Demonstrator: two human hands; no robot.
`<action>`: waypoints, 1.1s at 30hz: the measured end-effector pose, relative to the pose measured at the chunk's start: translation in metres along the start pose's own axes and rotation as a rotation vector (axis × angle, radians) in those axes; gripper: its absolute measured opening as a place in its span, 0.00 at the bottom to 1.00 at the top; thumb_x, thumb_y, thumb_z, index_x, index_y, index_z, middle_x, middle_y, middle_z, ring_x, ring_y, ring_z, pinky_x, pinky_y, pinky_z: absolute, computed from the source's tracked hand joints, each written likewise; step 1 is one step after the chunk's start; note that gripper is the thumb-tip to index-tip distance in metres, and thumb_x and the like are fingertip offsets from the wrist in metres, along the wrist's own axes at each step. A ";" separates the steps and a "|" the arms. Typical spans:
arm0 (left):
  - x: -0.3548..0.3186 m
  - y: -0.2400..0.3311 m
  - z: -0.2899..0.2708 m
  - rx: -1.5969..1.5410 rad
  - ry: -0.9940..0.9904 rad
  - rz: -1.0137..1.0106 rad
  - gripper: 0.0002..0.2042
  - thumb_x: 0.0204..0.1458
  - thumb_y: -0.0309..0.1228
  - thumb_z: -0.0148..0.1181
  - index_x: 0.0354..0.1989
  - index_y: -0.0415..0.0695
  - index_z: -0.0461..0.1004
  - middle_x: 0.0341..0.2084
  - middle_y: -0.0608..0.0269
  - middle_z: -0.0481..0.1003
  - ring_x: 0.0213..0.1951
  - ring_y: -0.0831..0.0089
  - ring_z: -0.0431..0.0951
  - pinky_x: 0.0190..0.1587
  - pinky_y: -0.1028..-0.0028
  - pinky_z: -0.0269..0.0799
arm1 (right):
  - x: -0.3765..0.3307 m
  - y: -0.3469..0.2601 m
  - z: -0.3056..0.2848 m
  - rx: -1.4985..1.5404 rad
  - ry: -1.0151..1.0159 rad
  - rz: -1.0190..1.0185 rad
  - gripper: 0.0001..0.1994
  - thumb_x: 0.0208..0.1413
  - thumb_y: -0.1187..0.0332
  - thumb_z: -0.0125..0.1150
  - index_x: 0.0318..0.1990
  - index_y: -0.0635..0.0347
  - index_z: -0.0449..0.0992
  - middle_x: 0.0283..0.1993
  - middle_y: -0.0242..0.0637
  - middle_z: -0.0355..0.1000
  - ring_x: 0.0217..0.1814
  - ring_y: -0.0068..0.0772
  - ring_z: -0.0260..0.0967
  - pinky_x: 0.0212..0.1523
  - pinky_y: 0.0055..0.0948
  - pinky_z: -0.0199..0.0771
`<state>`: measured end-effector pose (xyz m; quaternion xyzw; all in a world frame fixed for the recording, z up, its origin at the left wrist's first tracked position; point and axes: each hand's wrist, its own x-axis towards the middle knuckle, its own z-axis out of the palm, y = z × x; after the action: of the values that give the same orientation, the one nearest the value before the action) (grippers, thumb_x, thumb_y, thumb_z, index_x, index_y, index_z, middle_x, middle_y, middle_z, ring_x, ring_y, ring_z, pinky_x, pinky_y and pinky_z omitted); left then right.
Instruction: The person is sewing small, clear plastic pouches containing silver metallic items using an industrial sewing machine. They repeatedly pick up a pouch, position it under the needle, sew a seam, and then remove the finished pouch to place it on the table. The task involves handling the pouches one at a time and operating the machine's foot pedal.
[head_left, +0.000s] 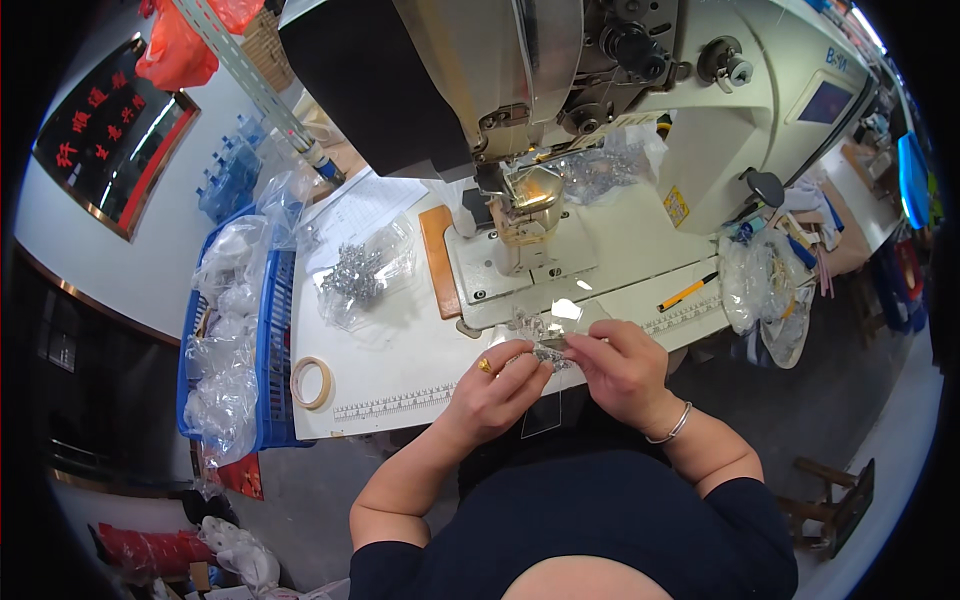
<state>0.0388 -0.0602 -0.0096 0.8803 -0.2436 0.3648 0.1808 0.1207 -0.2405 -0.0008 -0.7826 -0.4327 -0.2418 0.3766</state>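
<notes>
Just in front of the sewing machine (735,115), at the table's near edge, both my hands grip a small clear plastic bag (551,353) with shiny silver bits in it. My left hand (500,390), with a gold ring, has its fingers closed on the bag's left side. My right hand (625,372), a silver bangle at the wrist, pinches the other side between thumb and fingers. The bits are too small to name. Further left on the white table lies a larger clear bag (365,280) of small silver metal pieces.
A tape roll (311,383) sits at the table's left corner, beside a blue basket (275,350) of plastic bags. An orange pen (687,292) lies right of my hands, near a heap of clear bags (755,280). A brown strip (438,262) borders the machine's metal plate.
</notes>
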 end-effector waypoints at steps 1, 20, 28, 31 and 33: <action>0.000 0.000 0.000 -0.059 0.021 -0.074 0.12 0.34 0.16 0.61 0.31 0.38 0.75 0.33 0.59 0.68 0.38 0.62 0.74 0.38 0.70 0.74 | 0.000 0.002 0.001 0.058 0.019 0.040 0.11 0.42 0.72 0.66 0.36 0.55 0.76 0.31 0.31 0.68 0.27 0.31 0.66 0.26 0.24 0.67; -0.021 -0.032 -0.012 -1.887 -0.092 -1.160 0.17 0.53 0.27 0.51 0.51 0.35 0.64 0.45 0.51 0.70 0.47 0.58 0.74 0.45 0.72 0.74 | 0.051 0.015 -0.006 0.412 -0.597 0.171 0.11 0.43 0.63 0.67 0.32 0.60 0.77 0.32 0.34 0.72 0.39 0.26 0.68 0.43 0.33 0.64; -0.027 -0.021 0.014 -1.903 0.288 -0.873 0.35 0.46 0.39 0.53 0.64 0.43 0.49 0.57 0.56 0.60 0.60 0.66 0.57 0.60 0.60 0.52 | 0.015 -0.002 0.053 1.084 -0.133 0.769 0.09 0.52 0.68 0.61 0.29 0.66 0.73 0.23 0.28 0.70 0.27 0.14 0.63 0.28 0.16 0.63; -0.015 -0.007 0.020 -1.652 0.488 -1.014 0.26 0.49 0.29 0.55 0.57 0.40 0.59 0.50 0.57 0.67 0.52 0.71 0.66 0.55 0.66 0.62 | 0.001 -0.008 0.067 1.142 -0.055 0.783 0.08 0.54 0.69 0.60 0.30 0.66 0.73 0.24 0.28 0.70 0.27 0.14 0.63 0.29 0.15 0.63; -0.018 -0.013 0.026 -1.377 0.516 -1.163 0.20 0.49 0.23 0.56 0.52 0.38 0.64 0.45 0.58 0.71 0.46 0.74 0.71 0.50 0.71 0.66 | -0.004 -0.013 0.069 1.117 -0.046 0.773 0.08 0.54 0.68 0.60 0.30 0.65 0.72 0.25 0.28 0.70 0.27 0.14 0.63 0.29 0.14 0.63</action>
<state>0.0492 -0.0575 -0.0425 0.4550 0.1201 0.1764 0.8645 0.1108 -0.1831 -0.0401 -0.5738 -0.1899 0.1867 0.7745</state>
